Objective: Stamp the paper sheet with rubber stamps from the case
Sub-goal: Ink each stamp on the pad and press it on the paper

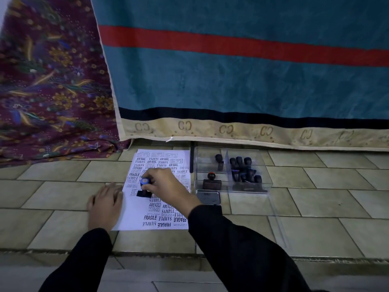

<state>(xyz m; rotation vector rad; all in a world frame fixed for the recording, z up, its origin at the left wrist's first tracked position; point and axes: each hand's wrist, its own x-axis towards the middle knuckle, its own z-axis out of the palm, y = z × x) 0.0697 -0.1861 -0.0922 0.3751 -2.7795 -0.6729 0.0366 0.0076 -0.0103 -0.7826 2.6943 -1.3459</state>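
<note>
While the left hand [106,204] flattens the paper sheet [134,216], the right hand's [166,183] grip clamps a stamp [144,187].

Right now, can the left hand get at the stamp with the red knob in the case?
Probably not easily: the left hand lies flat on the paper sheet, and the right hand with its blue-topped stamp lies between it and the red-knobbed stamp.

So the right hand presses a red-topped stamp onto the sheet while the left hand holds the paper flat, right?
Nearly. The head view shows the stamp in the right hand has a blue top, not red; the red-topped stamp sits in the clear case. The left hand does lie flat on the paper sheet's left edge.
</note>
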